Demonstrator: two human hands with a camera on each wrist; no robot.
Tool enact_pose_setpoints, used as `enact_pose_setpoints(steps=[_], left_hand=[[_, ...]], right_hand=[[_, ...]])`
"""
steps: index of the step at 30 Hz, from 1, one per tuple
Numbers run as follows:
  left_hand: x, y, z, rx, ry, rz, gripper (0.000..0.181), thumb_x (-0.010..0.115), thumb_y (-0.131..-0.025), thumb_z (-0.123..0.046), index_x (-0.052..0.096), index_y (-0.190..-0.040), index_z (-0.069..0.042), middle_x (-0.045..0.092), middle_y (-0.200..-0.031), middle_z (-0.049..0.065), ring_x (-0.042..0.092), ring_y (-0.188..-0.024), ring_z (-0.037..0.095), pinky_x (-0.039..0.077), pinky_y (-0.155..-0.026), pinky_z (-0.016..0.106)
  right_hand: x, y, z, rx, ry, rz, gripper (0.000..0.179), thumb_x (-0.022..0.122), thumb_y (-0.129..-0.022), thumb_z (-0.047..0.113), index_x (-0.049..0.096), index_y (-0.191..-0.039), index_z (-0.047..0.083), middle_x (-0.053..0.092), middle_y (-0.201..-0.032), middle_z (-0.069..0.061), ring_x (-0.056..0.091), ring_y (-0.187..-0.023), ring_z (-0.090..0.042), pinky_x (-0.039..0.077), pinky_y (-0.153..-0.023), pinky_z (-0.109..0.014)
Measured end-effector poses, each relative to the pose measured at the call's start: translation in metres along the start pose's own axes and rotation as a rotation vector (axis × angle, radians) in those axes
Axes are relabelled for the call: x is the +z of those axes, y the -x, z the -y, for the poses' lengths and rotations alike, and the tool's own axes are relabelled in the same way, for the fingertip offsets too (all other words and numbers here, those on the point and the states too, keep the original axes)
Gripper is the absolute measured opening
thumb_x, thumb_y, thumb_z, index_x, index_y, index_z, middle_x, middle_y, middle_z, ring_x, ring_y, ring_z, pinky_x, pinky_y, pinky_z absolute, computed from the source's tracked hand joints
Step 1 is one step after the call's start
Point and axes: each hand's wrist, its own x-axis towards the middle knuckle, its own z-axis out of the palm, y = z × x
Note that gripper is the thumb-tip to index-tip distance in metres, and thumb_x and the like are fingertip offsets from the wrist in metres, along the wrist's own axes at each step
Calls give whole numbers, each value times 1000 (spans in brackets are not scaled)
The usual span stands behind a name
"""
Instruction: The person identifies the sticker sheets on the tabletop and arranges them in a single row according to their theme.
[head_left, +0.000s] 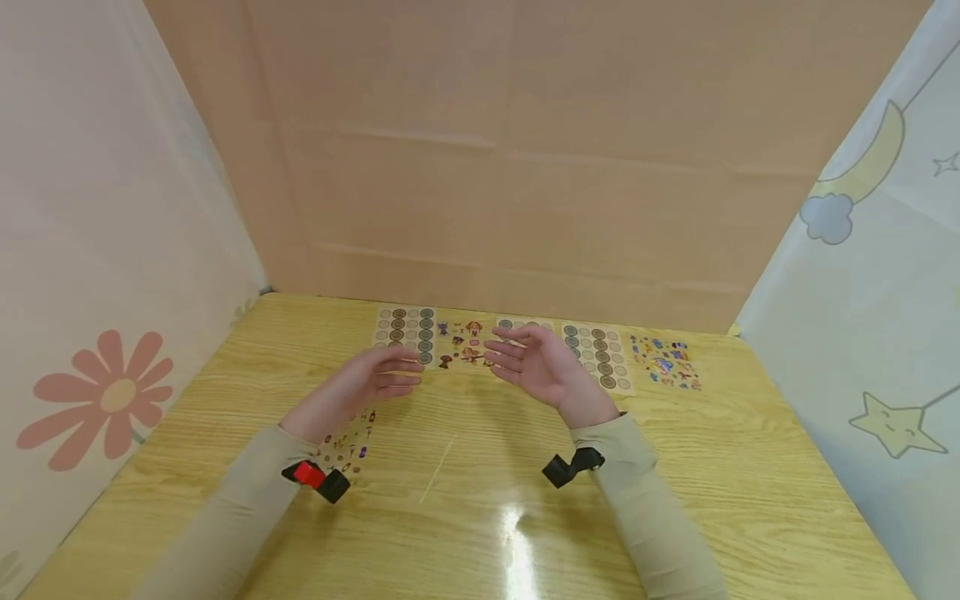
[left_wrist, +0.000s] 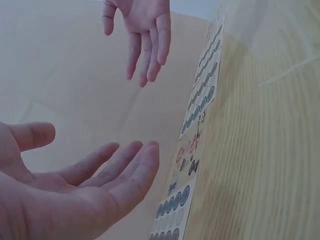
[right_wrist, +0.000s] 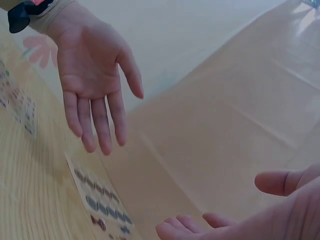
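My left hand (head_left: 367,382) hovers above the table with its palm turned inward and its fingers loosely extended. Facing it, my right hand (head_left: 543,367) is also raised, fingers spread a little; a gap separates the two. Neither hand holds anything, which both wrist views confirm. Behind the left hand lies a sheet of round coin-like stickers (head_left: 406,323). A sheet with small cartoon figures (head_left: 459,342) lies between the hands, farther back. The right hand partly covers another sheet of round stickers (head_left: 517,322). Under the left wrist is a sheet of tiny coloured pictures (head_left: 348,442), partly hidden.
To the right of the right hand lie another round-sticker sheet (head_left: 607,367) and a sheet of colourful figures (head_left: 665,362). A brown backdrop (head_left: 510,225) rises at the table's (head_left: 450,533) back edge. Patterned sheets hang at left (head_left: 112,250) and right (head_left: 900,317).
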Motion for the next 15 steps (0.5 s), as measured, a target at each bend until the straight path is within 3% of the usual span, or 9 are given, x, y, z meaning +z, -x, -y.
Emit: enact_pose_setpoints(steps=[2, 8, 15], left_hand=[[-3, -11, -1, -7, 45, 3, 52, 30, -106, -30, 34, -140, 9, 43, -138, 29, 48, -123, 37, 35, -106, 48], [-7, -43, -5, -26, 188, -40, 56, 34, -105, -34, 29, -142, 8, 30, -143, 33, 32, -132, 47, 32, -108, 48], [-13, -77, -2, -98, 290, -77, 62, 34, -104, -36, 21, -147, 7, 26, -148, 31, 28, -135, 45, 29, -110, 49]], right_hand=[[-7, -5, 3, 4, -1, -25, 33, 37, -98, 16, 48, -125, 0, 31, -145, -25, 32, -133, -38, 21, -113, -48], [-35, -25, 11, 30, 3, -48, 52, 33, -100, 18, 25, -147, -4, 21, -150, -25, 21, -138, -38, 14, -115, -48], [-60, -50, 16, 93, 28, -113, 57, 36, -101, 21, 17, -151, 1, 13, -155, -24, 17, -141, -37, 16, -115, -46]])
